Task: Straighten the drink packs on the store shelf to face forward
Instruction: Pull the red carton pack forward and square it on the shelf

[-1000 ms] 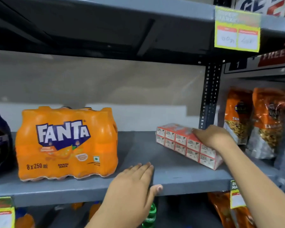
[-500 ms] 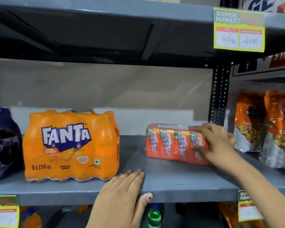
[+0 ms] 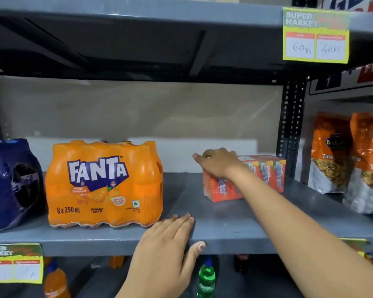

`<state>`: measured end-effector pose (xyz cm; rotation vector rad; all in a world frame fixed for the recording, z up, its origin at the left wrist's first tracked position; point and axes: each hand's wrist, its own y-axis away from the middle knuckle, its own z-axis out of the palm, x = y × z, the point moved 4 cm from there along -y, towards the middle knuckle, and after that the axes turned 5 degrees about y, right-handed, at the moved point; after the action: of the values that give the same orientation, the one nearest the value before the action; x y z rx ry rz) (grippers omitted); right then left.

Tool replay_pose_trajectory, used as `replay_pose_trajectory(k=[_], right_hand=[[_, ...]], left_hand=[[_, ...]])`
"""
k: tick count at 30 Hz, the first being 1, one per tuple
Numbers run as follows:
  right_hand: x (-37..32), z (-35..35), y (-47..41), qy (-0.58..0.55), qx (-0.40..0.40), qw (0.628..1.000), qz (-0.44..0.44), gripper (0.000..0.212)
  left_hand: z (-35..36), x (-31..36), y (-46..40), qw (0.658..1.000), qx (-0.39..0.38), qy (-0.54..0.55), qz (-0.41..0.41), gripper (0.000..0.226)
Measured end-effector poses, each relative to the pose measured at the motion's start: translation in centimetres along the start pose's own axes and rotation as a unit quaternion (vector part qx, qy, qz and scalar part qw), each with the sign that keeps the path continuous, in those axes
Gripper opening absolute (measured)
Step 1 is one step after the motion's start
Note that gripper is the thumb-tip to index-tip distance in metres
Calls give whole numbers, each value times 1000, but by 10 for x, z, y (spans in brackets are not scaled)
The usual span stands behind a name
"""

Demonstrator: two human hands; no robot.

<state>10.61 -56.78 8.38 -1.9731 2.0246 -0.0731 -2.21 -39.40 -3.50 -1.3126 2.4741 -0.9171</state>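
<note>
On the grey shelf (image 3: 235, 224), take the Fanta pack (image 3: 103, 183) as your landmark and read across from it. Left of it, touching or nearly so, sits a dark blue pack (image 3: 11, 181) turned partly away, so its front is not square to you; that one looks like work left. The Fanta pack itself stands upright near the front edge with its logo facing you, and I judge it done.

Just right of the Fanta pack's lower corner, your left hand (image 3: 168, 248) lies flat on the shelf edge, fingers spread on top and thumb hooked under the lip; its grip holds nothing but the shelf and steadies you.

Well right of the Fanta pack and further back stands the red carton pack (image 3: 267, 175). Its printed faces show toward you, though the whole pack is angled slightly, its left corner nearer the front. Your right hand (image 3: 219, 163) rests over its top left corner, fingers draped across the top; I cannot tell whether that grip closes around the back edge or only presses down. The pack lies under and to the right of that hand. It probably needs a small turn to sit square.
</note>
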Motion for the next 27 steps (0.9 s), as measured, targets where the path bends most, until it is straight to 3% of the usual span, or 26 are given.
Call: replay_pose_trajectory(k=[3,5,7,11,15,18,20,22,24,25,27], right_hand=[[5,6,10,-31,55,998,-8,55],[15,-3,24,-134,80,987,-44,48],[30,-13,42,-241,63,965,-87,42],[80,-32,69,-313,55,942,-106,11],[141,-37,85,-395,57,914,-75,49],[173,-35,75,-371,111,922,-19,42],[185,-30,60,-317,137,938,16,32],[193,-22,43,-318,133,938,38,25],[200,-14,32,-384,117,913,73,22],[200,-10,29,-424,109,895,88,21],[197,-2,27,-511,96,849,95,24]], left_hand=[[1,0,2,1000,7,-3,6,66],[2,0,2,1000,15,0,7,66],[1,-1,1,1000,15,6,5,66],[1,0,1,1000,10,-4,7,66],[1,-1,0,1000,-19,-1,-14,67],[-10,8,-6,996,-37,42,-76,65],[-23,12,-22,982,-55,119,-138,50],[-29,16,-54,933,-40,289,-213,32],[-27,24,-98,817,5,503,-282,22],[-22,26,-122,767,15,563,-309,22],[-3,23,-169,713,12,618,-331,27]])
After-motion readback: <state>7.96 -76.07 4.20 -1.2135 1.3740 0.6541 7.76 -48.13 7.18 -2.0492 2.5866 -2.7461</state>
